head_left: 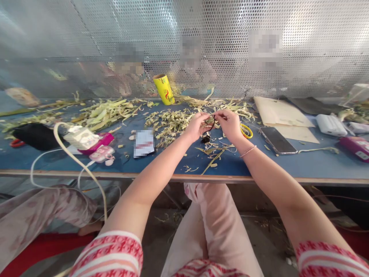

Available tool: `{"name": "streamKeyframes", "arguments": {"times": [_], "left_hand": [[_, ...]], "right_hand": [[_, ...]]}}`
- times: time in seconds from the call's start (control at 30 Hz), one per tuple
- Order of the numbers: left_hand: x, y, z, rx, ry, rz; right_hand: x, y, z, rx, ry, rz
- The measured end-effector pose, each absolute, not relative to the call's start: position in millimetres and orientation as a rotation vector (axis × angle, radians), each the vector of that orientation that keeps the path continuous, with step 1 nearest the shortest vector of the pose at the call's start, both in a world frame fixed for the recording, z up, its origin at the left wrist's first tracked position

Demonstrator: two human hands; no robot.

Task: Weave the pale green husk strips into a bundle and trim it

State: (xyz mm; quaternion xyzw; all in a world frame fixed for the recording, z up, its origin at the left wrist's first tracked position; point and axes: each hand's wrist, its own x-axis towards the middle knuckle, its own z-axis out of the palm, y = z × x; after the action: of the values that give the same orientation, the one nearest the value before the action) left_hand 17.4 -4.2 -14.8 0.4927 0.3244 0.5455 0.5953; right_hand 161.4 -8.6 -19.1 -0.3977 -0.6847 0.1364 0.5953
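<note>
Both my hands are raised over the middle of the blue table and pinch a thin black cord (213, 124) between them. My left hand (198, 126) is closed, fingertips at the cord's upper left side. Facing it, my right hand (228, 122) pinches the cord close to the other fingertips. Just below hangs or lies a small dark clump (205, 139); I cannot tell whether it joins the cord. A heap of pale dried plant strips (168, 125) spreads behind and left of my hands. Under them lie loose stalks (213, 161).
Upright at the back stands a yellow tube (164, 90) before a perforated metal panel (230, 46). To the right are a phone (278, 141), a yellow ring (246, 131) and cardboard (281, 110). A cabled power strip (82, 137) and a card (144, 143) lie left.
</note>
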Motion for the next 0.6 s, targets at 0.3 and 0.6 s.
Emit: {"name": "streamKeyframes", "arguments": {"times": [0.3, 0.6], "left_hand": [[13, -15, -9, 1.832, 0.830, 1.616], [19, -2, -22, 1.714, 0.968, 1.608]], "right_hand": [[156, -12, -19, -0.933, -1.595, 0.373], [151, -7, -24, -0.918, -1.515, 0.724]]}}
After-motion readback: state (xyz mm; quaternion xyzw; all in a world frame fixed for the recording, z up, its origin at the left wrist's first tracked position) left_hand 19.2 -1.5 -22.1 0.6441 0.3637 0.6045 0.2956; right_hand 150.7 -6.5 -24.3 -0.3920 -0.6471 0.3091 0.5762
